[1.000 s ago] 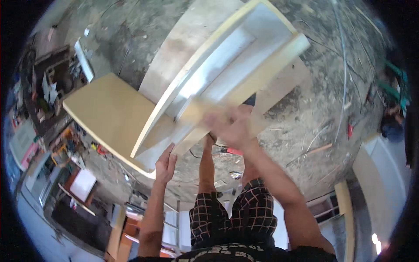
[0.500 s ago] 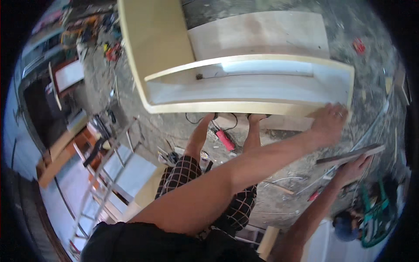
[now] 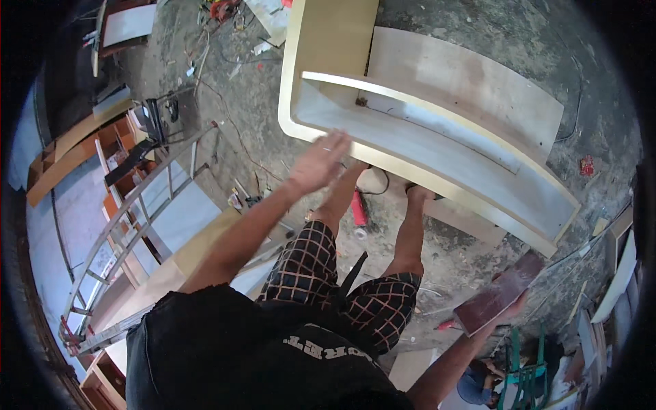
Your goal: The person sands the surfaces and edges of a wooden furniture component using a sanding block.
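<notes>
Before me lies a long open wooden cabinet [image 3: 410, 130] with cream edges and a pale inside, joined at its far left to a tall cream panel [image 3: 335, 34]. My left hand [image 3: 320, 164] is at the left part of its near edge, fingers stretched out, with a ring on one; it holds nothing. Whether the fingertips touch the edge or hover over it is hard to tell. Off to the right, beyond the cabinet's near right corner, my right hand [image 3: 511, 309] grips a sanding block [image 3: 497, 294], a flat rectangle with a dusty reddish-brown face.
A red power tool [image 3: 359, 208] with a cord lies on the floor by my feet. At left are a metal ladder [image 3: 140, 212] and wooden boxes [image 3: 75, 160]. Behind the cabinet lies a pale board [image 3: 465, 82]. A person [image 3: 478, 383] is beside a green chair [image 3: 526, 376] at lower right.
My left hand has moved from the right end of the cabinet's near edge to its left end. The sanding block has turned, so its broad face shows. The whole view has shifted.
</notes>
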`<state>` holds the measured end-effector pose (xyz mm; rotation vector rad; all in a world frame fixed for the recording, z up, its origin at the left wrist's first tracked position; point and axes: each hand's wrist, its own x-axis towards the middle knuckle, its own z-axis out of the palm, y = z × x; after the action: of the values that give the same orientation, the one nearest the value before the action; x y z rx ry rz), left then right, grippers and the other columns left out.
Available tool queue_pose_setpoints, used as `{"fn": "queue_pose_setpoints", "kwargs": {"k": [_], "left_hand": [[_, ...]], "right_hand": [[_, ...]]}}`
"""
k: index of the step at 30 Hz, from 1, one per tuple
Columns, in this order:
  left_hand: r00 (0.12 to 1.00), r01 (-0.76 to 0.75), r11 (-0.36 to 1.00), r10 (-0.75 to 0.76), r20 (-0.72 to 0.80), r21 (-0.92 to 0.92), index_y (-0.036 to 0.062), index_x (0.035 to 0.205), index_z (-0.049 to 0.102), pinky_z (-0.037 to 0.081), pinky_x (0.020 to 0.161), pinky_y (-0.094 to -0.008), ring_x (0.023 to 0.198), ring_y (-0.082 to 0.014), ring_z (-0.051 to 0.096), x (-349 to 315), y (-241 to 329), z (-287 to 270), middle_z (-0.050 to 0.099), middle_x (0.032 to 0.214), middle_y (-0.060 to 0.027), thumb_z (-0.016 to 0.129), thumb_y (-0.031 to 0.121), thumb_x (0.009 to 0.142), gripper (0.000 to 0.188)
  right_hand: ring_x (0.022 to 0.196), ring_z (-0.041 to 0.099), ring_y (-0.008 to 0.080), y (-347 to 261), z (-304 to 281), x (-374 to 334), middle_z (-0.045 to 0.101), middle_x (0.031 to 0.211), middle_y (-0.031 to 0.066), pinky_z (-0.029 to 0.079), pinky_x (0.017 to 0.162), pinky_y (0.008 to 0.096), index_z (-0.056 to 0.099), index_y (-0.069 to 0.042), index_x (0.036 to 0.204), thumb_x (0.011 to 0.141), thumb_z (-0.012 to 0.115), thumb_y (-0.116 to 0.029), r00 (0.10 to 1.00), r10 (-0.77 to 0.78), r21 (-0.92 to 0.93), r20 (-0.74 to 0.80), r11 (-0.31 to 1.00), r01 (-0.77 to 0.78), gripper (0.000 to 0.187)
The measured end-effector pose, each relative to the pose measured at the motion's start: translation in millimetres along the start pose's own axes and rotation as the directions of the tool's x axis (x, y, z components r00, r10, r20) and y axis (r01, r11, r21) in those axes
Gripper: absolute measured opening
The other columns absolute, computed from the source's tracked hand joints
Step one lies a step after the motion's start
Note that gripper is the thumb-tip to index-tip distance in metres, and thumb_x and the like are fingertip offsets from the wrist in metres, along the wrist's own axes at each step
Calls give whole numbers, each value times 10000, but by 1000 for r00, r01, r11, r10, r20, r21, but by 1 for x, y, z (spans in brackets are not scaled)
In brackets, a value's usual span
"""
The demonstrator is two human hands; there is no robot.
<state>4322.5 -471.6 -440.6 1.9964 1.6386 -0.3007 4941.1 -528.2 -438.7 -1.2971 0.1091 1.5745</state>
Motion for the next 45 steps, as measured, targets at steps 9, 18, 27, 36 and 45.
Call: {"fn": "queue_pose_setpoints", "kwargs": {"k": [9, 18, 27, 36, 45], "left_hand": [[873, 480, 875, -484, -63, -64, 14, 1605, 281, 301, 1227, -518, 1530, -395, 304, -99, -128, 14, 295, 1662, -222, 693, 275, 940, 825], [588, 361, 494, -779, -219, -791, -86, 1558, 258, 357, 1192, -489, 1401, -465, 423, -1, -67, 16, 393, 1505, -329, 911, 364, 753, 1130], [580, 236, 226, -813, -49, -945, -28, 1300, 582, 543, 919, -343, 1018, -192, 662, -10, -122, 18, 695, 1120, -136, 817, 191, 912, 504], [805, 329, 525, -590, -58, -785, 15, 1373, 567, 571, 898, -435, 1052, -342, 718, 10, -173, -5, 710, 1173, -219, 814, 383, 863, 676], [833, 527, 694, -537, 136, -490, 18, 1262, 629, 552, 909, -507, 1023, -438, 706, 25, -180, -53, 740, 1068, -246, 796, 501, 817, 678]], "right_hand": [[1294, 565, 304, 54, 166, -2, 545, 1462, 241, 463, 1059, 434, 437, 21, 1548, 1028, 632, -252, 788, -612, -949, -70, 285, 137, 619], [1407, 461, 439, 209, 283, 12, 479, 1526, 284, 366, 1128, 519, 537, -25, 1477, 909, 733, -189, 803, -128, -626, 582, -701, 342, 623], [1314, 527, 409, 308, 390, -26, 465, 1534, 273, 403, 1089, 489, 538, -29, 1472, 867, 771, -164, 769, -31, -703, 638, -430, 566, 663], [965, 665, 155, 301, 441, -44, 674, 1255, 98, 549, 847, 307, 418, -28, 1570, 1036, 556, -247, 946, 295, -483, 132, 853, -199, 593], [1290, 538, 207, 330, 428, -62, 508, 1522, 141, 436, 1072, 320, 409, -8, 1577, 986, 586, -194, 894, 375, -628, 245, 764, -148, 644]]}}
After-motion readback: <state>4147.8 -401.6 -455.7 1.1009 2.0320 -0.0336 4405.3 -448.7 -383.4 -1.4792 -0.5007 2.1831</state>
